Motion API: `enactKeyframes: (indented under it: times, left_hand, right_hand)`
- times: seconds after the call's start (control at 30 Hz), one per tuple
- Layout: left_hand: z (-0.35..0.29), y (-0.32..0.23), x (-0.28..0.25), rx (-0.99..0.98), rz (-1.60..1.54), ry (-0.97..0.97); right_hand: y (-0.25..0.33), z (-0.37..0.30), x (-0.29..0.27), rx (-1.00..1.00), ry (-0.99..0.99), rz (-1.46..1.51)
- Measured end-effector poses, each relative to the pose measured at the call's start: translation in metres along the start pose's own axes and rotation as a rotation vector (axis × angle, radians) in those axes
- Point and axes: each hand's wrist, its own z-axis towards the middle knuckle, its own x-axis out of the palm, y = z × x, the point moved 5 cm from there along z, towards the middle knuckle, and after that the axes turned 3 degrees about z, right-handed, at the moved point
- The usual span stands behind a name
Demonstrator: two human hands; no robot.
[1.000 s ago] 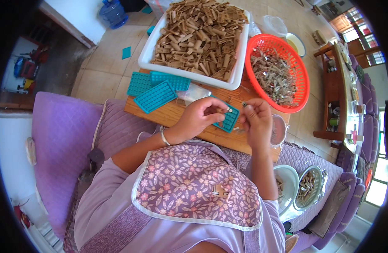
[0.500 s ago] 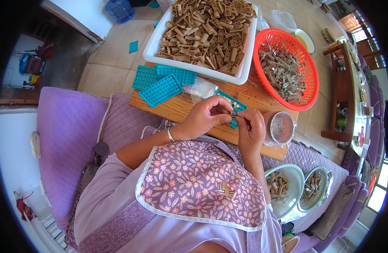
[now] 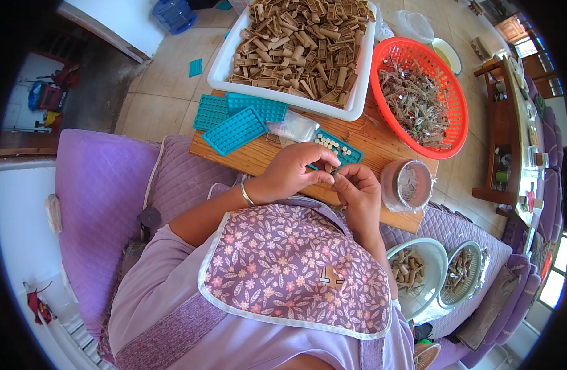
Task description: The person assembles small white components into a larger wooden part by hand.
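My left hand (image 3: 296, 171) and my right hand (image 3: 361, 192) meet over the near edge of the wooden table (image 3: 382, 145). Both pinch a small brownish piece (image 3: 333, 172) between thumb and fingertips. Most of it is hidden by the fingers, so its kind is unclear. Just beyond my hands lies a teal tray (image 3: 355, 158) with several small white round pieces (image 3: 328, 143) in it. Beside my right hand stands a round tub (image 3: 391, 179) holding clear slivers.
A white bin (image 3: 283, 94) heaped with brown plastic casings (image 3: 302, 43) stands at the back. Right of it, a red basket (image 3: 382, 111) holds clear plastic pieces (image 3: 414, 102). More teal trays (image 3: 235, 131) lie at left. Two pale baskets (image 3: 436, 280) of brown parts sit low right.
Both hands have drawn slightly left, still pinching the small piece together. More of the teal tray with white pieces now shows beyond them.
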Motion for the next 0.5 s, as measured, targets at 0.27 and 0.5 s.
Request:
enactKeyframes:
  times: [0.27, 0.5]
  left_hand:
    - [-0.012, 0.019, -0.003, -0.180, -0.178, 0.145]
    - [-0.024, 0.035, 0.006, -0.235, -0.525, 0.045]
  right_hand:
    - [0.008, -0.004, 0.015, -0.400, 0.085, -0.655]
    - [0.010, -0.004, 0.024, -0.526, 0.065, -0.799]
